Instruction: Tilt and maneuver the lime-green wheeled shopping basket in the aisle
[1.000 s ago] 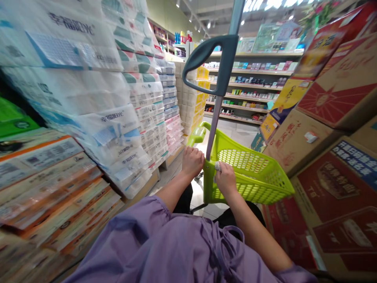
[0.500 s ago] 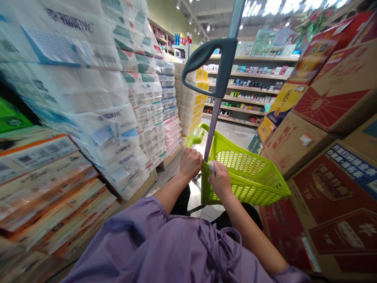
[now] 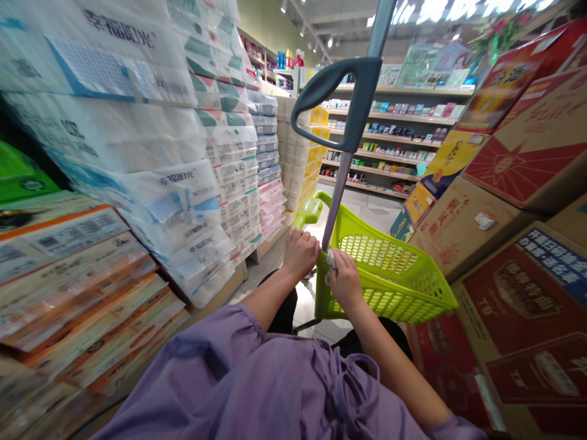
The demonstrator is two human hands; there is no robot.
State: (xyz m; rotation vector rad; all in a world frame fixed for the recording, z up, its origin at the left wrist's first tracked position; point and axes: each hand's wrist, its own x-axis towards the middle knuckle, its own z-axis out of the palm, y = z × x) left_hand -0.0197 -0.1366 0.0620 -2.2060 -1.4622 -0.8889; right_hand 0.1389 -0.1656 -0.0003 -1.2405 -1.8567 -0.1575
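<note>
A lime-green plastic shopping basket (image 3: 389, 287) with perforated walls stands in front of me, its grey pull handle (image 3: 337, 134) rising above it on a metal pole. My left hand (image 3: 300, 252) is closed around the basket's near rim, just left of the pole's foot, by the green carrying handle (image 3: 308, 212). On the pole's other side my right hand (image 3: 347, 278) presses a crumpled white cloth (image 3: 331, 263) against the basket's edge with its fingers closed on it. Most of the cloth is hidden under the fingers.
Wrapped tissue packs (image 3: 178, 177) are stacked high on the left, beside orange-and-white cartons (image 3: 87, 287). Cardboard boxes (image 3: 518, 293) pile up close on the right. Stocked shelves (image 3: 389, 137) stand at the back, beyond a tiled floor (image 3: 364, 205).
The view has shifted slightly, so the basket and handle sit a little farther right. My left hand keeps its grip and the right stays at the basket edge with the cloth.
</note>
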